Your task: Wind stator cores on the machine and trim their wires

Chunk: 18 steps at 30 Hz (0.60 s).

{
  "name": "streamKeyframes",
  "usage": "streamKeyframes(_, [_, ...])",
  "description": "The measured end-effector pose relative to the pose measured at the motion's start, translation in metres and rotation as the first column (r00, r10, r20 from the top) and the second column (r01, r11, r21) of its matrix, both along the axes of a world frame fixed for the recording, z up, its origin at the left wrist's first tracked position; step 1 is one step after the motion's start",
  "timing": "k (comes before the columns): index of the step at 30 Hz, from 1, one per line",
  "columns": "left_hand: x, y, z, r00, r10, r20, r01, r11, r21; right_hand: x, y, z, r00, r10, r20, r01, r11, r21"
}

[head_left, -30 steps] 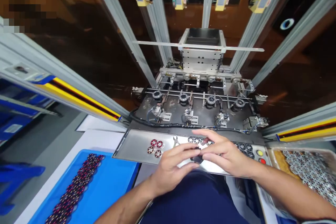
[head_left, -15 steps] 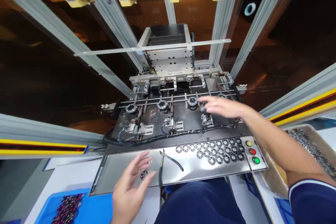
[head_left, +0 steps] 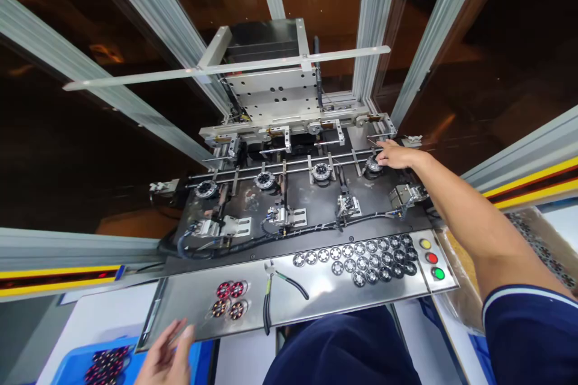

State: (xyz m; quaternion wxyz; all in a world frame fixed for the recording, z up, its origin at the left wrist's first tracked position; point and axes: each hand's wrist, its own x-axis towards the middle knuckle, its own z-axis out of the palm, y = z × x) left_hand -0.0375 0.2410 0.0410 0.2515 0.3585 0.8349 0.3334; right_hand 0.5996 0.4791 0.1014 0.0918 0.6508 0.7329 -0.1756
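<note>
My right hand [head_left: 397,155] reaches to the rightmost fixture, its thumb and a fingertip at the edge of a round black-and-silver part [head_left: 373,166] seated there. The index finger stretches past it toward the rail. Similar round parts sit in the other fixtures, such as the one in the middle [head_left: 321,172] and the one at far left [head_left: 206,189]. At the lower left, my left hand [head_left: 167,354] hovers by the metal ledge's front edge, thumb and fingers apart, holding nothing visible. Beyond it several round parts with red and copper-coloured segments [head_left: 236,289] lie on the metal ledge [head_left: 189,289].
Cutting pliers [head_left: 268,295] lie mid-ledge. Several black spoked discs [head_left: 362,263] stand in rows right of them, beside yellow, red and green buttons [head_left: 431,258]. A blue tray [head_left: 72,367] holds more parts. A clear bar [head_left: 253,65] crosses above the fixtures; a parts box [head_left: 542,246] stands right.
My right hand has moved right from beside the third fixture to the rightmost one. My left hand has drawn back down and left, uncovering the red and copper-coloured parts. The view has shifted.
</note>
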Motion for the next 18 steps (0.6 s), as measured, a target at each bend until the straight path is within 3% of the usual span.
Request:
streamKeyframes(4, [-0.002, 0.003, 0.002, 0.996, -0.016, -0.092, 0.012, 0.999, -0.042, 0.001, 0.004, -0.003, 0.999, 0.020, 0.041, -0.020, 1.000, -0.003])
streamKeyframes(12, [-0.004, 0.004, 0.000, 0.994, -0.054, -0.095, 0.042, 0.991, -0.125, -0.001, 0.005, -0.016, 0.997, -0.011, 0.073, 0.005, 0.997, 0.078])
streamKeyframes(18, [-0.006, 0.009, -0.001, 0.997, -0.041, -0.063, 0.035, 0.995, -0.096, -0.011, -0.019, -0.007, 0.997, 0.019, 0.070, -0.030, 0.986, 0.163])
